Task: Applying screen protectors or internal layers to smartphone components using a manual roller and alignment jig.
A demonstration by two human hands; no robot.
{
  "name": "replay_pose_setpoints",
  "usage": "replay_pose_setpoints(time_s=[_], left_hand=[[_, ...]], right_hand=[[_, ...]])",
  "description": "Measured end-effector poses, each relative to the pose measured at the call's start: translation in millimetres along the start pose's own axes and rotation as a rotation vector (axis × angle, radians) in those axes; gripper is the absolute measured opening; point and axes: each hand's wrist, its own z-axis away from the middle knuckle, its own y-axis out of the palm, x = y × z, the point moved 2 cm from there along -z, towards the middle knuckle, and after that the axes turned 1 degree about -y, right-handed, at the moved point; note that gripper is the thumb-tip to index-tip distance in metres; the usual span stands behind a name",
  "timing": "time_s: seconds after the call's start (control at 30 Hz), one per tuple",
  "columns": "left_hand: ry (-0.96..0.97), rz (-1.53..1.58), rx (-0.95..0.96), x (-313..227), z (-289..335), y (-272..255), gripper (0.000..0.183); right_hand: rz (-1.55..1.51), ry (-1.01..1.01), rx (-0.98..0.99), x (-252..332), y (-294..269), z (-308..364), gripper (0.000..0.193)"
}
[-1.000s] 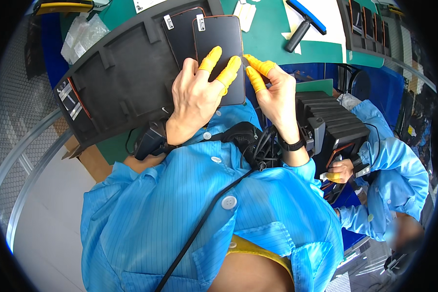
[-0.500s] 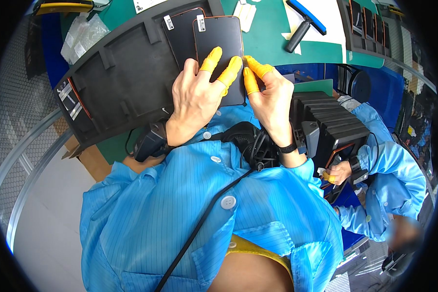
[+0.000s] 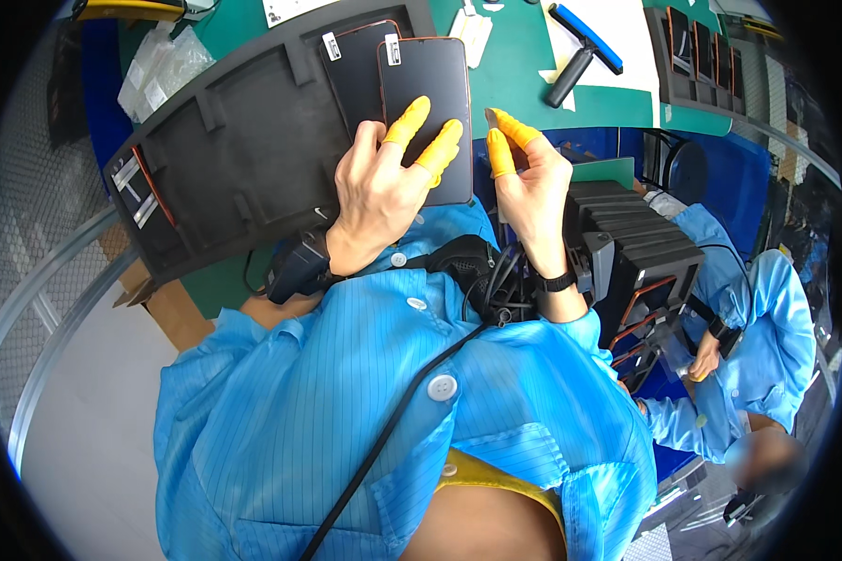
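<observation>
A dark, flat phone with a thin orange edge and a white tab at its top lies over the right end of the black tray. My left hand rests on it, fingers apart, two of them in yellow finger cots pressing on the glass. Just right of the phone, apart from its edge, my right hand pinches a small thin grey piece between two finger cots; most of that piece is hidden. A second phone with a white tab lies partly under the first.
The black tray holds another phone-like piece at its left end. On the green mat lie a blue-edged roller tool, clear plastic bags and a tray of upright phones. Stacked black trays and a co-worker are at right.
My right hand has moved right, off the phone's edge, still pinching. The left hand stays on the phone. At right, the co-worker's hand has drawn away from the stacked trays.
</observation>
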Motion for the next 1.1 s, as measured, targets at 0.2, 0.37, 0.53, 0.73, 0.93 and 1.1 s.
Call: replay_pose_setpoints(time_s=[0.2, 0.37, 0.53, 0.73, 0.93, 1.1], left_hand=[[-0.056, -0.052, 0.072, -7, -3, -6, 0.041], [-0.067, -0.005, 0.045, -5, -1, -3, 0.04], [-0.059, -0.022, 0.055, -4, -1, -5, 0.041], [-0.03, -0.108, 0.138, -6, -6, -10, 0.051], [-0.058, 0.005, 0.037, -2, -1, -3, 0.037], [-0.045, 0.003, 0.036, -2, -3, -3, 0.033]], right_hand=[[-0.036, 0.077, 0.019, -8, 1, -1, 0.021], [-0.156, -0.001, 0.059, 5, 0, 3, 0.023], [-0.095, -0.025, 0.116, 10, 0, 1, 0.023], [-0.115, -0.028, 0.093, 7, 2, 2, 0.023], [-0.083, -0.03, 0.091, 10, 2, 1, 0.023], [-0.046, -0.04, 0.085, 14, 2, 0, 0.023]])
